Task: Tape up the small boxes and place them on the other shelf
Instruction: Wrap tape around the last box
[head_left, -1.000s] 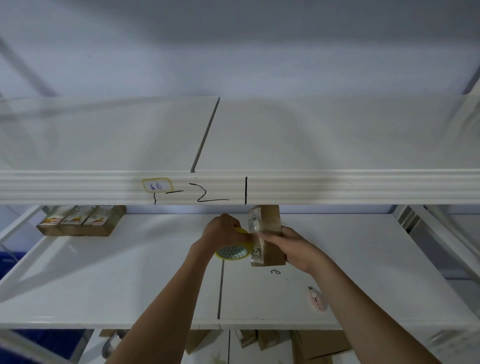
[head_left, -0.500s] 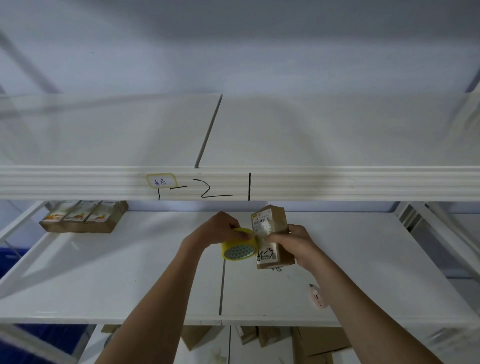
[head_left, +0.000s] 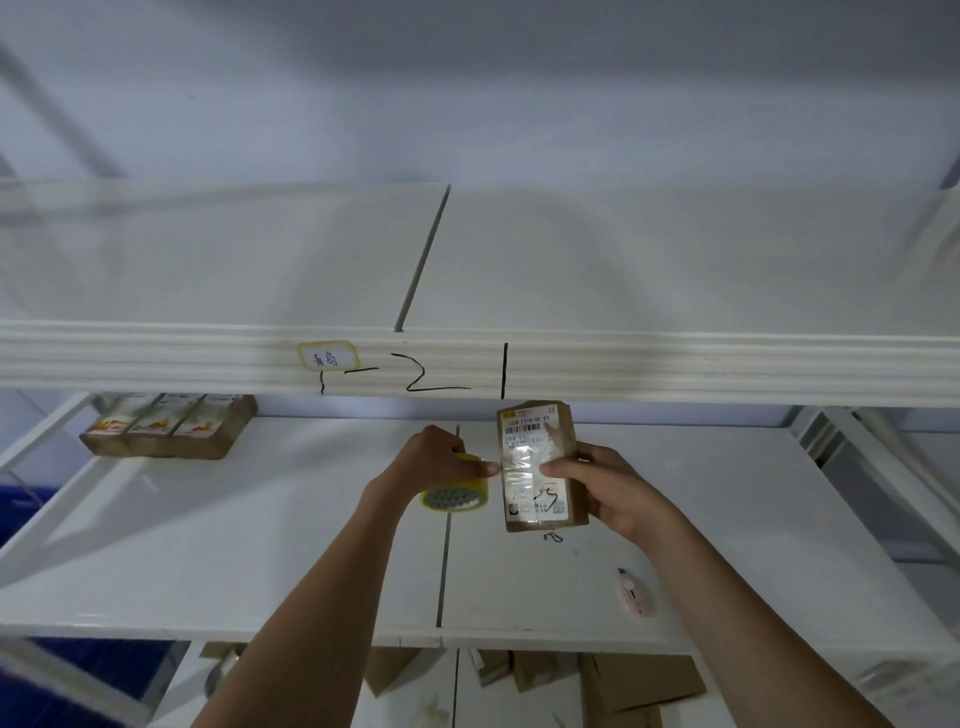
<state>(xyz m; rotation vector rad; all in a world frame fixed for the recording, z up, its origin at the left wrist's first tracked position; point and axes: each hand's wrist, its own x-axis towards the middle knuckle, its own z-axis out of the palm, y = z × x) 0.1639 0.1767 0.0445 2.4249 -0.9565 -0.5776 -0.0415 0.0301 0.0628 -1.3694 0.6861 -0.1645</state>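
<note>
A small brown cardboard box (head_left: 535, 431) with a white shipping label faces me, held upright above the middle shelf (head_left: 260, 545). My right hand (head_left: 608, 488) grips its right side, thumb across the label. My left hand (head_left: 431, 460) holds a yellow-rimmed roll of clear tape (head_left: 454, 496) against the box's left edge, and a strip of clear tape lies across the label. Three small boxes with printed tops (head_left: 166, 431) sit side by side at the back left of the same shelf.
A small pink box cutter (head_left: 635, 595) lies on the middle shelf, right of the seam. The white upper shelf (head_left: 623, 270) with a handwritten label strip runs above. Several brown cardboard boxes (head_left: 634, 686) lie on the level below. A slanted shelf frame (head_left: 883, 467) stands at the right.
The box has been turned so its labelled face now points at me. The tape roll stayed at the box's left edge, and both hands shifted slightly right.
</note>
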